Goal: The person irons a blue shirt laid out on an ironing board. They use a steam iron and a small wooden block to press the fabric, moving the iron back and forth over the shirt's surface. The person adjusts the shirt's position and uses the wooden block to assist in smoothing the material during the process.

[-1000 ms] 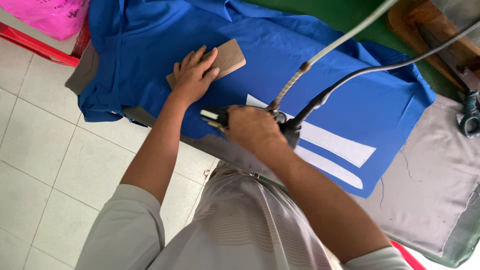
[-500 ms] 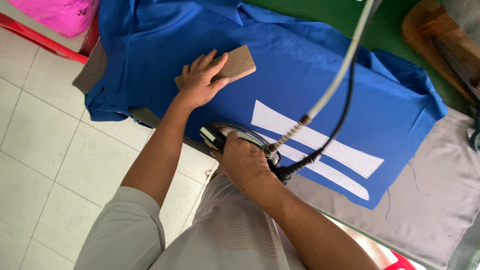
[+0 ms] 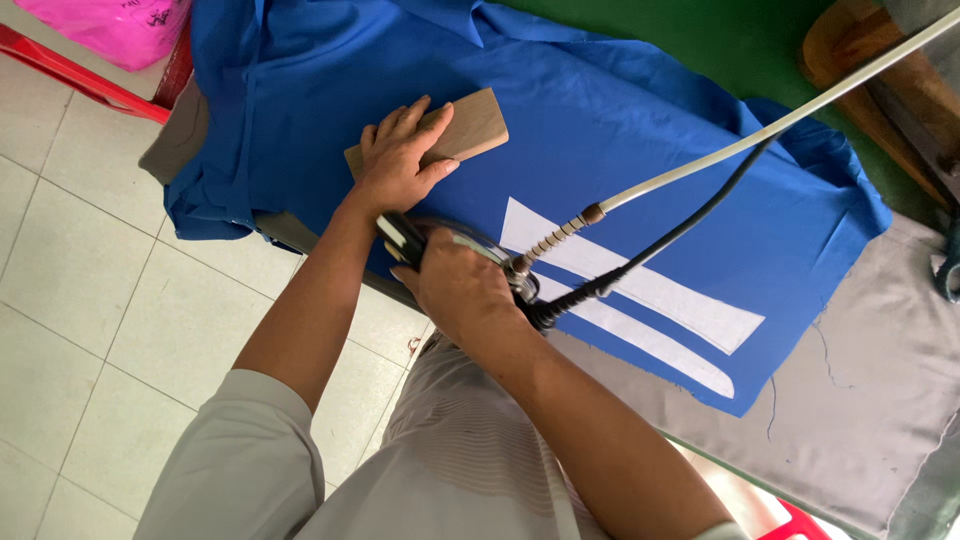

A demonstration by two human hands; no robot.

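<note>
A blue garment [image 3: 620,130] with white stripes [image 3: 650,290] lies spread over a padded table. My left hand [image 3: 400,165] presses flat on a wooden block [image 3: 470,125] that rests on the blue cloth. My right hand [image 3: 455,285] grips the handle of a steam iron [image 3: 415,240], which sits on the cloth near the table's front edge, just below the block. A white hose [image 3: 760,135] and a black cable [image 3: 680,235] run from the iron's rear up to the right.
Grey padding [image 3: 870,400] covers the table at the right, with green cloth [image 3: 740,40] behind. A pink bag [image 3: 110,25] and a red bar [image 3: 70,70] are at the upper left. White floor tiles [image 3: 90,300] lie to the left.
The iron and my right hand have slid left along the cloth toward the block. My left hand stays pressed on the block.
</note>
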